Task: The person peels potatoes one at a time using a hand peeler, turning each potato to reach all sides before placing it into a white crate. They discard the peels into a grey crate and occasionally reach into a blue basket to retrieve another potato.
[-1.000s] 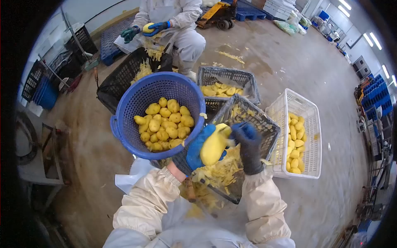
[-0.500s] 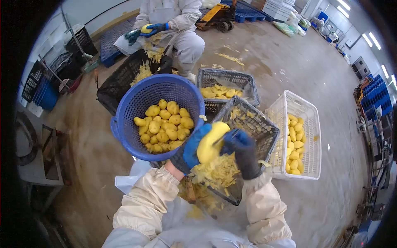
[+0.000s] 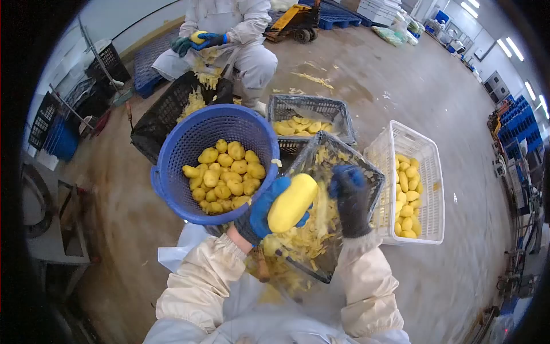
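A long, smooth, peeled yellow potato lies in my left hand, whose blue-and-black gloved fingers wrap round it from below. Slightly to the right, my right hand is closed in a dark glove with blue fingertips, apart from the potato. What it grips is hidden by the fingers. Beneath both hands, a black crate with a clear liner holds a heap of yellow peelings. A wooden handle shows at the crate's near left edge.
Left stands a blue perforated basket of potatoes. A white crate with peeled potatoes is at right; another black crate holds potatoes behind. A seated co-worker holds a potato over a black crate of peelings.
My right hand has moved right and slightly up, away from the potato. The potato in my left hand has tilted and shifted slightly down. The view has shifted a little.
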Available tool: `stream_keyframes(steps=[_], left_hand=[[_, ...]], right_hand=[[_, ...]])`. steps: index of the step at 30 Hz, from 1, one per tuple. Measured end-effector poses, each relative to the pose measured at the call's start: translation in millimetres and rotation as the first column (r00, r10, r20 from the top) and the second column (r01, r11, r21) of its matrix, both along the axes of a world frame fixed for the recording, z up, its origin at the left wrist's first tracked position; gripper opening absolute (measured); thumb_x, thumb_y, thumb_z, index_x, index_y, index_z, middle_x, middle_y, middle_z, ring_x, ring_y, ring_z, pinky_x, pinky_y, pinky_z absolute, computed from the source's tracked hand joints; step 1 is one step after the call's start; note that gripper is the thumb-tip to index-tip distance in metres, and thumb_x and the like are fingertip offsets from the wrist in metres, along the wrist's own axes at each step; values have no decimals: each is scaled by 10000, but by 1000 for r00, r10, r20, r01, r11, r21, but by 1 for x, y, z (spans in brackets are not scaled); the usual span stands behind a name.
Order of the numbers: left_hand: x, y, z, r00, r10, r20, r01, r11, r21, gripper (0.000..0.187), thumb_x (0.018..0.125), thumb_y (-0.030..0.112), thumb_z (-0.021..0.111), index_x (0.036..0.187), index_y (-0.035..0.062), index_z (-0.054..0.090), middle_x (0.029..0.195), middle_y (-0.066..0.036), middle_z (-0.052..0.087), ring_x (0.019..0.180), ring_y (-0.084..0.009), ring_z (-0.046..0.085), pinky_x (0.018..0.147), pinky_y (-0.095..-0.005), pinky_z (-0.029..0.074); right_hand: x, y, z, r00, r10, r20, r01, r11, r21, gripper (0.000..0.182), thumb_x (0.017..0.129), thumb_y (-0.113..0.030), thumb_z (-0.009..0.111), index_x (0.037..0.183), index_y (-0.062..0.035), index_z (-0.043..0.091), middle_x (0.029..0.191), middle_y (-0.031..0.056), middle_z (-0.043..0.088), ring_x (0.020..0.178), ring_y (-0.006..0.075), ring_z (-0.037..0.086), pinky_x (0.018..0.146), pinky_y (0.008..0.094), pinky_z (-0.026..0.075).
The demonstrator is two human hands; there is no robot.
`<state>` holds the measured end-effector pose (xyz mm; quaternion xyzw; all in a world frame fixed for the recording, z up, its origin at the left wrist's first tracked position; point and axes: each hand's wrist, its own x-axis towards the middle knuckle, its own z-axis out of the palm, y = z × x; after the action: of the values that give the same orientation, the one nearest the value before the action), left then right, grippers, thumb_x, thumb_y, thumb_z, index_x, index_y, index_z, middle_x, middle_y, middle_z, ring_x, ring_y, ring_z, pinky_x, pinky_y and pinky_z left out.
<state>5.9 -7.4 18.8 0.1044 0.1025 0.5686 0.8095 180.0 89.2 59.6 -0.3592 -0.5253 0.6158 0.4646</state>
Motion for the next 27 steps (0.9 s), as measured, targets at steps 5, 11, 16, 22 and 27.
stream_keyframes(steps=[5, 11, 16, 22, 27], left_hand=[[-2, -1, 16, 962, 128, -241, -137, 990, -23, 742, 888, 361, 594, 1475, 270, 149, 1183, -178, 558, 896, -302, 626, 751, -422, 533], [-6, -4, 43, 528, 302, -794, -93, 950, 299, 639, 836, 316, 641, 1328, -32, 428, 1190, -91, 572, 1097, -157, 542, 947, -301, 437], [-3, -1, 32, 413, 337, -846, -97, 940, 327, 574, 878, 324, 585, 1322, -12, 446, 1192, -101, 570, 1068, -166, 560, 929, -305, 453], [-11, 7, 12, 998, 59, 25, -54, 985, -167, 527, 890, 490, 534, 1242, 99, 494, 1036, -196, 607, 778, -324, 626, 639, -405, 543], [-3, 3, 6, 995, -93, -43, 93, 996, -8, 579, 919, 503, 463, 1321, 86, 434, 1064, -212, 597, 790, -340, 626, 602, -396, 507]], right_hand=[[8, -5, 17, 993, 100, -67, -107, 987, -123, 129, 886, -172, 614, 832, -59, 584, 661, 11, 564, 544, 79, 512, 509, 208, 405], [23, 17, 0, 993, -75, -94, 74, 997, -21, 136, 864, -168, 644, 842, -41, 603, 665, 22, 590, 537, 92, 543, 496, 208, 420], [17, 16, -6, 997, -3, 81, 6, 999, -37, 121, 874, -153, 626, 821, -50, 592, 664, 17, 577, 538, 80, 526, 488, 203, 411], [9, -6, 19, 988, 134, -81, -147, 971, -187, 147, 878, -183, 629, 903, -42, 596, 703, 18, 582, 565, 87, 538, 505, 204, 421], [15, 18, -1, 1000, -16, 17, 18, 991, -134, 137, 886, -175, 603, 909, -40, 597, 701, 17, 573, 586, 87, 536, 526, 208, 418]])
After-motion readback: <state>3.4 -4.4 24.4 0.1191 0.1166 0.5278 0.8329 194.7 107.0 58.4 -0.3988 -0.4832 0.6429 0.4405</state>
